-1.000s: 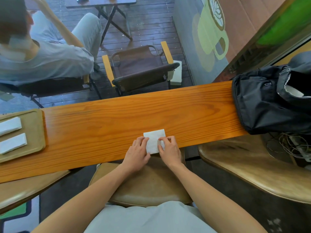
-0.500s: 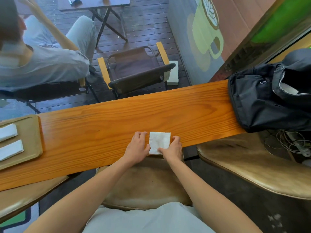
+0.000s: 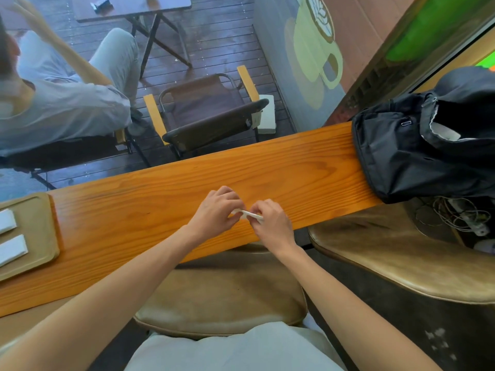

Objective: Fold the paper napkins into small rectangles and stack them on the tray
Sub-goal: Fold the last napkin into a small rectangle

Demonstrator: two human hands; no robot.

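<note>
Napkin (image 3: 247,214) sits mid-frame, held edge-on just above the wooden counter (image 3: 160,210), mostly hidden. Left hand (image 3: 215,210) and right hand (image 3: 272,219) both pinch it with curled fingers. Tray (image 3: 40,231) at left edge holds two folded napkins (image 3: 12,249).

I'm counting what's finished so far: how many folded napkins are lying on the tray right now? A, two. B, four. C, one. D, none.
A: two white folded napkins lie side by side on the tray at the left end of the counter.
</note>
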